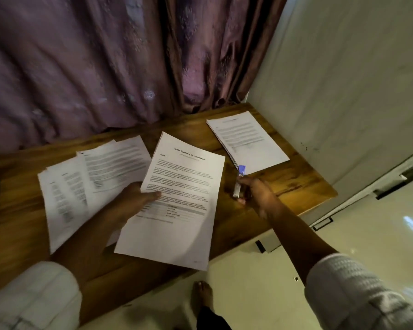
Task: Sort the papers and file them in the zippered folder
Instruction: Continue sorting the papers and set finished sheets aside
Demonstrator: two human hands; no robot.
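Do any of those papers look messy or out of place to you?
Yes. The loose sheets on the table's left lie fanned and crooked, unlike the squared stack at the far right. Nothing looks torn or spilled.

Purple curtain (93,67) — wooden table (284,184) — tiled floor (260,294)

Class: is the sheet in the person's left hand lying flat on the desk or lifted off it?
Lifted. The left hand pinches the titled sheet at its edge, thumb on top, and it overlaps the loose papers and overhangs the desk edge.
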